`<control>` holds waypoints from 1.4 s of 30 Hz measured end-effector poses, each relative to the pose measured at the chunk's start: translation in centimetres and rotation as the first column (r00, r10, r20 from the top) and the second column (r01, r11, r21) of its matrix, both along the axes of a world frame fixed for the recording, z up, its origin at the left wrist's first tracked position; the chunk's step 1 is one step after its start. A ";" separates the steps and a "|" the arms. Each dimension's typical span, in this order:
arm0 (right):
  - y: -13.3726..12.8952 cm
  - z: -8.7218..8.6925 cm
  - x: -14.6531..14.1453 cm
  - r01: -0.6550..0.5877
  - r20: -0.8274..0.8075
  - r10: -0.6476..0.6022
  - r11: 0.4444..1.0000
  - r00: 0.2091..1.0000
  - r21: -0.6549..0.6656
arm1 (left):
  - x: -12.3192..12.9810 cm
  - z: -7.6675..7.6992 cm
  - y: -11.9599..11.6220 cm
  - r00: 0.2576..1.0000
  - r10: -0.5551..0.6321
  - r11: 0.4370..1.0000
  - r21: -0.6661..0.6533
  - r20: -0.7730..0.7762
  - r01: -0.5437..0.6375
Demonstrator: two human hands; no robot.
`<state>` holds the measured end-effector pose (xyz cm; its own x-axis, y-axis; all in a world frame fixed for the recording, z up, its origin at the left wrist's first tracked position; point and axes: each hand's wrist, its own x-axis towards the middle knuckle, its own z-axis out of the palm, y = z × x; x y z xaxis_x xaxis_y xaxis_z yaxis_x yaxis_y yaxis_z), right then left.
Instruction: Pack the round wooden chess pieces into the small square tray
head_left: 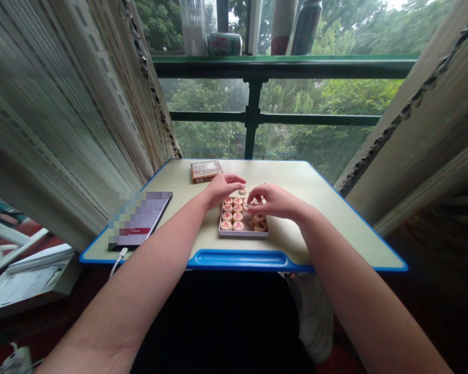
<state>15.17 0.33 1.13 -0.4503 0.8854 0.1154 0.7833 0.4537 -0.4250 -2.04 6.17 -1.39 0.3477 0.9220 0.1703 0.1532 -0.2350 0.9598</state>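
A shallow white box [244, 235] stands near the front middle of the table, with round wooden pieces in it. Pieces with red characters [237, 216] fill its left side, and pieces with dark characters [260, 226] line its right side. Between them, the front part of the box floor shows bare. My left hand [226, 187] is over the back left edge, its fingertips at a loose piece [242, 191] behind the box. Over the right part of the box, my right hand [268, 200] has its fingers pinched on a piece, mostly hidden by the fingers.
A flat brown box [206, 170] lies at the table's back left. A tablet [142, 221] with a white cable [119, 257] rests at the left edge. The table [315, 208] has a blue rim and front groove. Cans and cups stand on the window ledge.
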 end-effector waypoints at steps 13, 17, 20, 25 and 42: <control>-0.1 -0.2 -0.7 -0.011 0.088 0.012 1.000 0.996 -0.017 | 0.1 -0.5 0.2 0.999 -0.025 1.000 0.003 -0.033 0.025; -0.2 -0.2 -0.9 -0.007 0.087 0.008 1.000 0.996 -0.015 | 0.2 -0.6 0.3 0.999 -0.025 1.000 0.008 -0.037 0.025; -0.3 -0.3 -1.0 0.020 0.081 -0.018 0.999 0.997 -0.031 | 0.2 -0.6 0.4 0.999 -0.033 0.999 -0.003 -0.036 0.033; -0.3 -0.5 -1.0 0.062 0.084 -0.058 0.997 0.995 -0.052 | 0.2 -0.7 0.4 0.999 -0.031 1.000 -0.003 -0.045 0.030; -0.6 -0.2 -1.6 0.101 0.164 -0.091 0.993 0.982 -0.055 | 0.3 -0.2 0.0 0.996 -0.022 1.000 0.019 -0.087 0.024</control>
